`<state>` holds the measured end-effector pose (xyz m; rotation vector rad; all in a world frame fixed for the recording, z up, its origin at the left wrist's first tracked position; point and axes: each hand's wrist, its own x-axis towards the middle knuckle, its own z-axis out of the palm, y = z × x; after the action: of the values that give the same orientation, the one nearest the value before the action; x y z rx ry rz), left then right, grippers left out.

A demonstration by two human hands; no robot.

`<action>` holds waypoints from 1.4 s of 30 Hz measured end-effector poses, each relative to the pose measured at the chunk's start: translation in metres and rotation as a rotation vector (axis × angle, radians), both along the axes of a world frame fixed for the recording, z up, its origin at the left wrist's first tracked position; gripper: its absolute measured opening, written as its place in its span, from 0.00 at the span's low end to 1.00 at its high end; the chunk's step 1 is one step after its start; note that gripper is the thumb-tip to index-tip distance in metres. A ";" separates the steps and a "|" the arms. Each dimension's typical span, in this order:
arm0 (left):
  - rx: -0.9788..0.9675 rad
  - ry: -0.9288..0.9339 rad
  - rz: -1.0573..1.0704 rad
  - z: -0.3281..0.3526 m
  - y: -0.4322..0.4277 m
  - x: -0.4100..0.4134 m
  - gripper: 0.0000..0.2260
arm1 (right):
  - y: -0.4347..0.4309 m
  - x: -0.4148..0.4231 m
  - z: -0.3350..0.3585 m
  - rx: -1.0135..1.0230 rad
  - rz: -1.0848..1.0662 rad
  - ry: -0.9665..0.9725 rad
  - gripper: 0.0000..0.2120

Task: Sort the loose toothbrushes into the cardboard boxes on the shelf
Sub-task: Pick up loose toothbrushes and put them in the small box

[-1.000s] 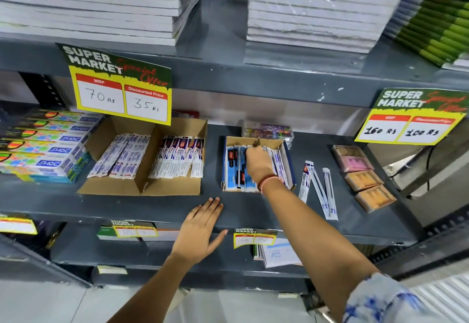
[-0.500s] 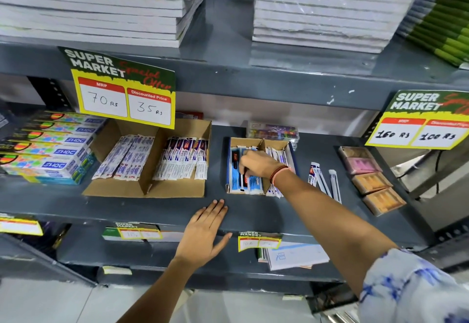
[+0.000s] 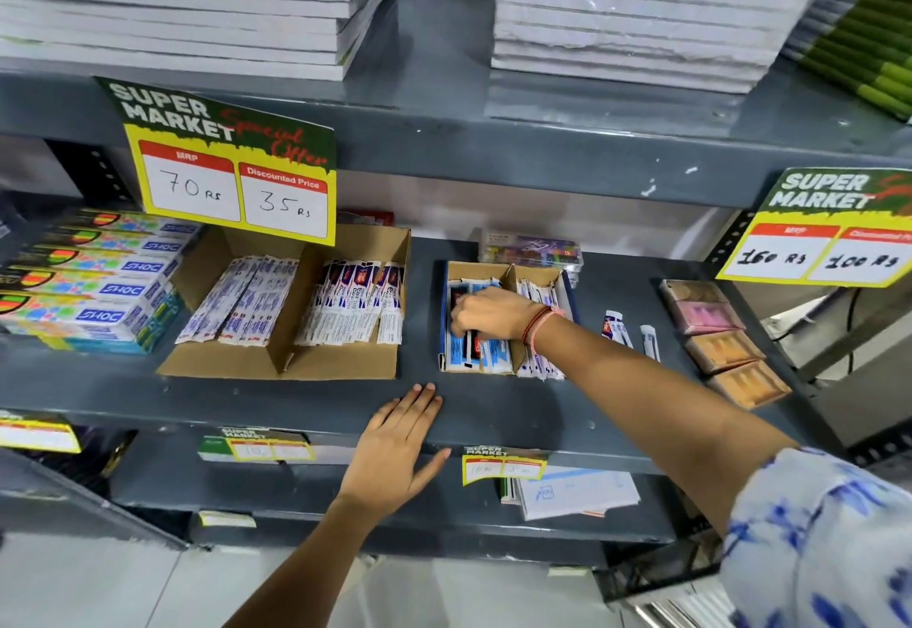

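A small cardboard box (image 3: 475, 270) with a middle divider stands on the grey shelf (image 3: 493, 410). My right hand (image 3: 493, 312) reaches into its left compartment, fingers curled down on the blue toothbrush packs (image 3: 493, 360). White packs (image 3: 539, 365) fill its right compartment. Two loose white toothbrush packs (image 3: 617, 329) lie on the shelf to the right of the box, partly hidden by my forearm. A larger cardboard box (image 3: 281, 363) at the left holds two rows of white packs. My left hand (image 3: 399, 445) rests flat on the shelf's front edge, fingers apart, holding nothing.
Stacked toothpaste cartons (image 3: 98, 282) sit at the far left. Pink and orange soap bars (image 3: 720, 341) lie at the right. A small clear case (image 3: 530, 248) stands behind the small box. Price signs (image 3: 232, 168) hang from the upper shelf, which carries stacks of notebooks (image 3: 631, 10).
My right hand moved from the back of the small box to the left, down onto the blue packs in the left compartment. My left hand stayed on the shelf edge.
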<state>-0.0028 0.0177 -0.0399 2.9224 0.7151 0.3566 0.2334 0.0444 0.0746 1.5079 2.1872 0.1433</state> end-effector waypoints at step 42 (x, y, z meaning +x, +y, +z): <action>0.032 0.040 0.007 0.011 -0.004 0.000 0.27 | 0.001 0.012 0.010 0.441 -1.139 1.433 0.12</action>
<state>-0.0026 0.0138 -0.0290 2.9657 0.7322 0.3147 0.2456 0.0456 0.0845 3.5330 1.5068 -1.2188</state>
